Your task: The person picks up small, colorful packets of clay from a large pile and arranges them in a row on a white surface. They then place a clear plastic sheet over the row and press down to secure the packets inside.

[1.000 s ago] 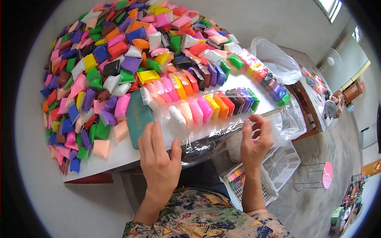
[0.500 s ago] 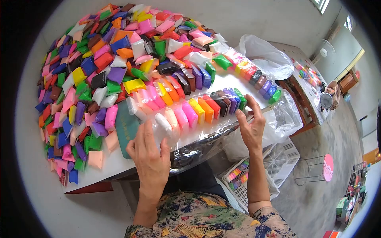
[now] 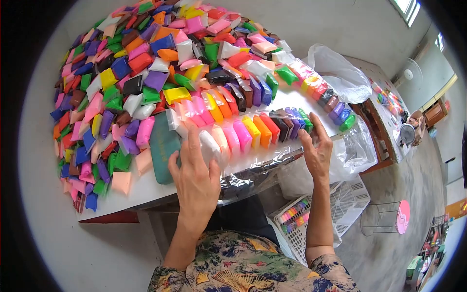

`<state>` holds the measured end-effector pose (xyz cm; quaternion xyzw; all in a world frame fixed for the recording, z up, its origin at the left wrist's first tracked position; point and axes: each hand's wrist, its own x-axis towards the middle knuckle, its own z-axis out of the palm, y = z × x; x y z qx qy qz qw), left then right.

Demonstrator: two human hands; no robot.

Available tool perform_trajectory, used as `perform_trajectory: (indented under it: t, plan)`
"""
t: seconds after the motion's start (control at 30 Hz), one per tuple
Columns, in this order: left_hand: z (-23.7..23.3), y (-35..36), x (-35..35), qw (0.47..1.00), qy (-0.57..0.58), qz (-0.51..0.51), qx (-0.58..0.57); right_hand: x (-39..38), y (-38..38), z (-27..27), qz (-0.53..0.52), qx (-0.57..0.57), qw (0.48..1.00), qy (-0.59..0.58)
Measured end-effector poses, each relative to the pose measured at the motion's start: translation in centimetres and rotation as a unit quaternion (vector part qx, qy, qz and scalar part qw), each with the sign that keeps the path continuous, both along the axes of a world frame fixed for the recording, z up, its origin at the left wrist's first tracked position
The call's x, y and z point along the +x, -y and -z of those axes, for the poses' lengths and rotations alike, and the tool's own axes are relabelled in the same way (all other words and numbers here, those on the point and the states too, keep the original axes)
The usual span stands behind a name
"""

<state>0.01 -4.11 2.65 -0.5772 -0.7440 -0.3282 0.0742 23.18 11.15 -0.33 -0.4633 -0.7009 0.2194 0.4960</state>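
The right hand [image 3: 318,153] had closed in on the row of packets [image 3: 262,133] at mid-frame, fingers half-curled at its green end, grip unclear; the left hand [image 3: 197,187], spread, seemingly empty, bracketed the white end.

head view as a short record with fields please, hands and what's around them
near row: coloured packets side by side, white end to green end
left hand: fingers spread, beside the white packet
right hand: thumb and fingers at the green packet
heap: loose mixed-colour packets
teal item: flat, between heap and left hand
stool: pink top
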Motion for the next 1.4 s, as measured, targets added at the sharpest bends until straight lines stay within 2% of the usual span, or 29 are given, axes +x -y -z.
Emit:
perform_trajectory:
  t: [0.2,0.3,0.4,0.53,0.63,0.73,0.87,0.97,1.03,1.07,1.23,1.4]
  plan:
    - [1.0,-0.2,-1.0,0.998,-0.06,0.005,-0.016,-0.1,0.0,0.5,-0.008,0.012,1.0,-0.008]
    - [0.7,0.3,-1.2,0.997,-0.071,-0.002,-0.032,0.0,0.2,-0.1,-0.032,0.001,0.998,-0.054]
    - [0.4,0.9,-1.4,0.996,-0.081,-0.004,-0.034,0.6,-0.2,-0.6,-0.015,0.034,0.999,-0.003]
    - [-1.1,1.0,-2.1,0.99,-0.134,-0.018,-0.031,0.7,-0.6,-3.0,-0.048,0.1,0.992,0.067]
    - [-2.4,-0.5,-3.0,0.993,-0.059,0.099,-0.004,-0.7,-0.8,-4.7,-0.122,0.133,0.975,0.127]
    - [-4.0,-3.2,-1.6,0.985,-0.017,0.173,-0.012,-2.6,-0.9,-6.2,-0.2,0.163,0.947,0.191]
    - [-2.6,-6.4,-1.8,0.978,-0.048,0.201,-0.033,-3.1,-1.9,-6.6,-0.255,0.149,0.927,0.23]
    - [-2.1,-7.1,-2.0,0.975,-0.074,0.207,-0.035,-3.0,-2.7,-6.0,-0.246,0.171,0.911,0.283]
    - [-2.1,-6.8,-1.9,0.972,-0.066,0.219,-0.045,-2.9,-3.0,-6.1,-0.27,0.12,0.909,0.293]
    - [-2.0,-6.8,-1.9,0.969,-0.089,0.226,-0.034,-2.9,-3.1,-6.2,-0.282,0.094,0.907,0.298]
    - [-1.6,-6.2,-1.1,0.957,-0.162,0.242,0.016,-2.9,-3.2,-6.0,-0.282,0.111,0.91,0.282]
    - [-1.0,-6.2,-1.3,0.956,-0.065,0.284,0.003,-2.9,-3.0,-6.0,-0.282,0.118,0.91,0.28]
